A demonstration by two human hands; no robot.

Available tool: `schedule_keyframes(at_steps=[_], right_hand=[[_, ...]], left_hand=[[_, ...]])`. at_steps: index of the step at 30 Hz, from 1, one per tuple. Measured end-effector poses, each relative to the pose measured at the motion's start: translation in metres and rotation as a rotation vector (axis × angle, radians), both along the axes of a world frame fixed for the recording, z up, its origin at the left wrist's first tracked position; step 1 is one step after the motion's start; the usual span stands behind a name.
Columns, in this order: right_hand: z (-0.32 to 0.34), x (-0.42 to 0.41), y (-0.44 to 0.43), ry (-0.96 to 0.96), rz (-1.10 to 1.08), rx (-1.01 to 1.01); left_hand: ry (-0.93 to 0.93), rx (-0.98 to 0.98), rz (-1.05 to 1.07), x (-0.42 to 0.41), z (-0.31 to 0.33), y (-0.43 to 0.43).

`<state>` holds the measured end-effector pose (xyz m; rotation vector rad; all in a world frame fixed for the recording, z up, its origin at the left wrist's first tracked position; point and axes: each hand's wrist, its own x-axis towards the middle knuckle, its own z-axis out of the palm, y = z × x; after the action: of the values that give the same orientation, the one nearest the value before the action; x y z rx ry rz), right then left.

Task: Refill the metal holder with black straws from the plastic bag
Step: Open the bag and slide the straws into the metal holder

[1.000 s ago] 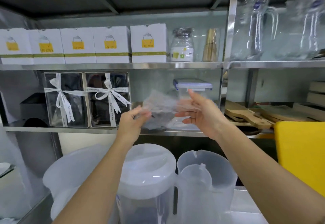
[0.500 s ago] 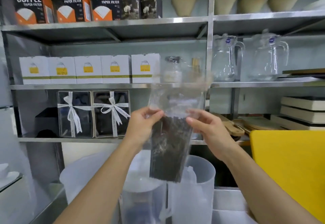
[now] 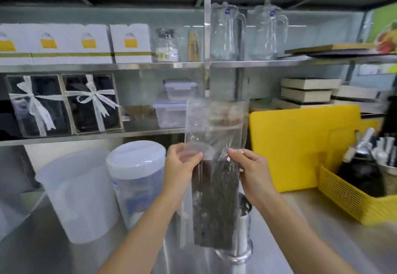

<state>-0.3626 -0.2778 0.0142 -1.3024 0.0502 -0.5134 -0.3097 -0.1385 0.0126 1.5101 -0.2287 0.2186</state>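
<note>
The left hand (image 3: pixel 182 164) pinches the left edge of the plastic bag (image 3: pixel 214 127), black straws (image 3: pixel 214 205) filling its lower half, and the right hand (image 3: pixel 251 170) pinches the right edge. The bag hangs upright before the metal holder (image 3: pixel 243 228), which stands on the bench (image 3: pixel 64 256) near its front edge. Likely step: opening the bag; next, part its mouth.

Clear bag (image 3: pixel 214 123) with black straws (image 3: pixel 214 205) inside. Right of the bag, a plain yellow board (image 3: pixel 296 144) and a yellow slatted basket (image 3: pixel 348 198). Up left of the bag, white boxes (image 3: pixel 131 45) with yellow labels and an olive stripe.
</note>
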Motion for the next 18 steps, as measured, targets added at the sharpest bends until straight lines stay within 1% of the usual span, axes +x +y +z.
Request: schedule_keyframes(at_steps=[1,3,4,7,8,9,12,14,18], right_hand=[[-0.004,-0.007,-0.003,0.017,-0.031,-0.004],[-0.010,-0.016,-0.009,0.042,-0.090,-0.016],[-0.012,-0.020,-0.014,0.050,-0.123,-0.028],[-0.015,-0.028,-0.021,0.041,-0.173,-0.068],[-0.016,-0.030,-0.023,0.037,-0.186,-0.072],[-0.016,-0.032,-0.025,0.033,-0.192,-0.072],[-0.021,-0.035,-0.030,0.035,-0.145,-0.079],[-0.023,-0.038,-0.036,0.046,-0.126,-0.117],[-0.025,-0.048,-0.057,0.106,-0.045,-0.236]], left_hand=[[-0.017,0.007,0.057,-0.006,-0.006,-0.007],[-0.100,0.116,0.167,-0.022,-0.016,-0.020],[-0.170,0.196,0.190,-0.031,-0.022,-0.027],[-0.475,0.422,0.254,-0.050,-0.032,-0.038],[-0.548,0.468,0.273,-0.055,-0.034,-0.042],[-0.575,0.503,0.259,-0.061,-0.034,-0.047],[-0.450,0.560,0.018,-0.075,-0.035,-0.063],[-0.359,0.590,-0.067,-0.079,-0.036,-0.072],[-0.228,0.567,-0.191,-0.087,-0.034,-0.084]])
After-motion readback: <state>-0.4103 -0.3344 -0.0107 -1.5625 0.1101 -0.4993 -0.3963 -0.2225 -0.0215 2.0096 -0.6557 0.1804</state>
